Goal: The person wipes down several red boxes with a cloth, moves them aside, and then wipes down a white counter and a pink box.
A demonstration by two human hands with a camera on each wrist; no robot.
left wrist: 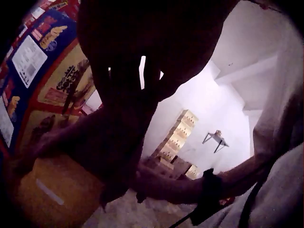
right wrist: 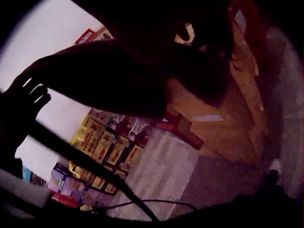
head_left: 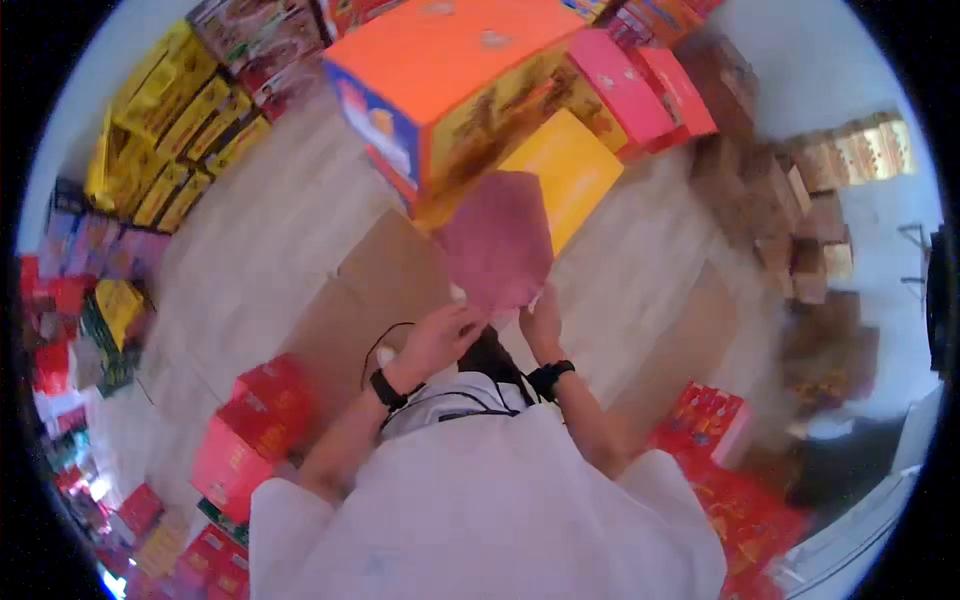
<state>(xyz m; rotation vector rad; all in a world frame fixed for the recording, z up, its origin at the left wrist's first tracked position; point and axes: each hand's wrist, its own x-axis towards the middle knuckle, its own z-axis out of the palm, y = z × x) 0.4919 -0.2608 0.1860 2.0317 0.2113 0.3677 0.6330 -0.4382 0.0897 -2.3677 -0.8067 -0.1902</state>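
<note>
Cartons [head_left: 200, 125] bordered the floor [head_left: 260, 200]. On the near side of the orange box [head_left: 450, 70], left hand [head_left: 438, 343] and right hand [head_left: 542, 325] held the maroon item [head_left: 497, 240], fingers pinching its edge; handling looked unfinished.

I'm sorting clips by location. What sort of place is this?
Probably a stockroom or shop storeroom: yellow boxes are stacked at the left of the head view, brown cartons at the right, and a large orange-topped box stands ahead.
</note>
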